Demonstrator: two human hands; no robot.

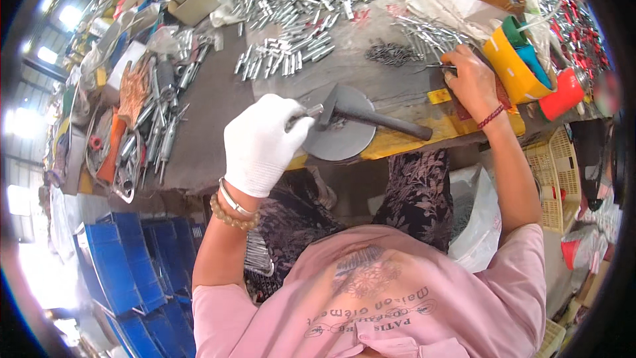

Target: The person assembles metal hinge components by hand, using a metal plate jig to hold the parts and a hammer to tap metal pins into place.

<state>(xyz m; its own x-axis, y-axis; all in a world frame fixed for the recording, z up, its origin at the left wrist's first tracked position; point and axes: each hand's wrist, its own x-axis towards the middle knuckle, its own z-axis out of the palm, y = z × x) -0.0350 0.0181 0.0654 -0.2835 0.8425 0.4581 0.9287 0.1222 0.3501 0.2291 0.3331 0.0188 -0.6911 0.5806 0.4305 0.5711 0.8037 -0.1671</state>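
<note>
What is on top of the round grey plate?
A dark hammer lies on the round grey plate, its handle extending beyond the edge. The surface directly beneath is hidden from view.

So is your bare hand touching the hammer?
Apart. The head view shows a gap between the right hand and the hammer, with a yellow label and some table showing between them.

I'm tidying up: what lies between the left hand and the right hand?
In the head view: the hammer, partly over the round plate, and, nearer the right hand, a yellow patch. The left hand holds a metal piece.
</note>
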